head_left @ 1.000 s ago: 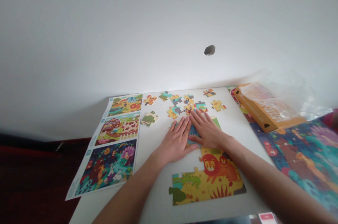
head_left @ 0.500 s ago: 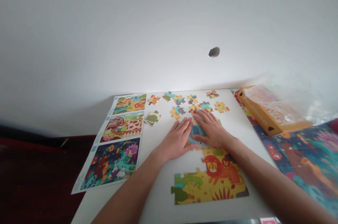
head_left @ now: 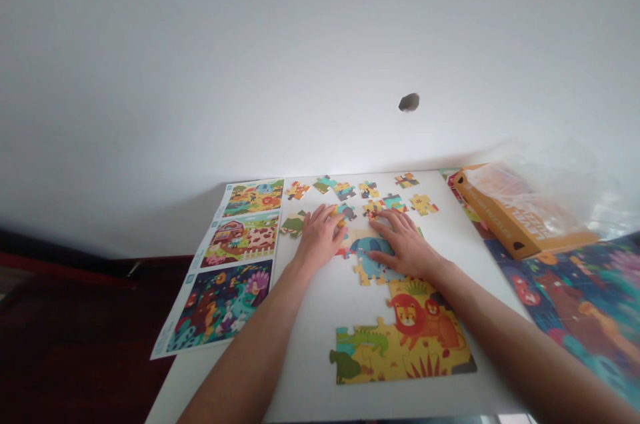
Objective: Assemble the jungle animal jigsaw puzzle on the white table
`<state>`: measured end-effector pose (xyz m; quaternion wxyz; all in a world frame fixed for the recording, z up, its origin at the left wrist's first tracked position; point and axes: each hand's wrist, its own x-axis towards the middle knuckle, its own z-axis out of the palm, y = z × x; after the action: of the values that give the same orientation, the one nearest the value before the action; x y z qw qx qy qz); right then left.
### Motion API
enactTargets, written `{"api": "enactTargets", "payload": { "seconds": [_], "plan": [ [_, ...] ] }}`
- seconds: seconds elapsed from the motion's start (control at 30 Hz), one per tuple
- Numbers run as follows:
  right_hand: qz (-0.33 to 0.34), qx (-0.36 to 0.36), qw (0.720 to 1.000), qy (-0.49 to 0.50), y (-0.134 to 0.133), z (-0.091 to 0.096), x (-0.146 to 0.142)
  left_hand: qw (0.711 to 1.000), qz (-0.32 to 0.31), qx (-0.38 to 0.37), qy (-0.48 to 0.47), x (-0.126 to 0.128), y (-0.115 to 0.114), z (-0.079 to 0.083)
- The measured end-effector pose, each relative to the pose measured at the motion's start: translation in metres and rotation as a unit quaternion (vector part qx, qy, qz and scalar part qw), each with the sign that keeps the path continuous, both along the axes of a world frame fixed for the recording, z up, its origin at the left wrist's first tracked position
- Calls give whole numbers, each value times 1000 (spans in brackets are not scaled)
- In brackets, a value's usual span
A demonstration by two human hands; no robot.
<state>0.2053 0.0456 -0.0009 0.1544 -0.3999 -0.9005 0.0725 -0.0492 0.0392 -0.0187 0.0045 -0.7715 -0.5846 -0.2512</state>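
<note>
My right hand (head_left: 407,247) lies with fingers spread over the right part of a joined elephant section (head_left: 369,263) of a jigsaw puzzle. Its fingertips reach toward loose puzzle pieces (head_left: 394,203) just beyond. My left hand (head_left: 319,236) is open, fingers slightly bent, at a loose yellow and grey puzzle piece (head_left: 346,212); whether it grips the piece is hard to see. Closer to me is a larger assembled section with a red-maned lion (head_left: 407,314) and a green crocodile (head_left: 367,339). It meets the elephant section near my right wrist.
Several more loose pieces (head_left: 369,190) lie along the table's back, by the white wall (head_left: 300,77). A sheet with three pictures (head_left: 200,264) lies on the left. At right are an orange puzzle box (head_left: 500,221), clear plastic wrap (head_left: 555,184) and a dark finished puzzle (head_left: 575,311).
My left hand has moved off the elephant section, away from me and slightly left, to the yellow and grey piece. My right hand stays on the elephant section. The view has shifted slightly.
</note>
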Motion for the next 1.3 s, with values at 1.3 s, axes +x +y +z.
{"api": "enactTargets", "payload": {
  "seconds": [1.3],
  "plan": [
    [2, 9, 1000, 9, 2, -4, 2, 981, -75, -2, -179, -2, 6, -3]
  ]
}}
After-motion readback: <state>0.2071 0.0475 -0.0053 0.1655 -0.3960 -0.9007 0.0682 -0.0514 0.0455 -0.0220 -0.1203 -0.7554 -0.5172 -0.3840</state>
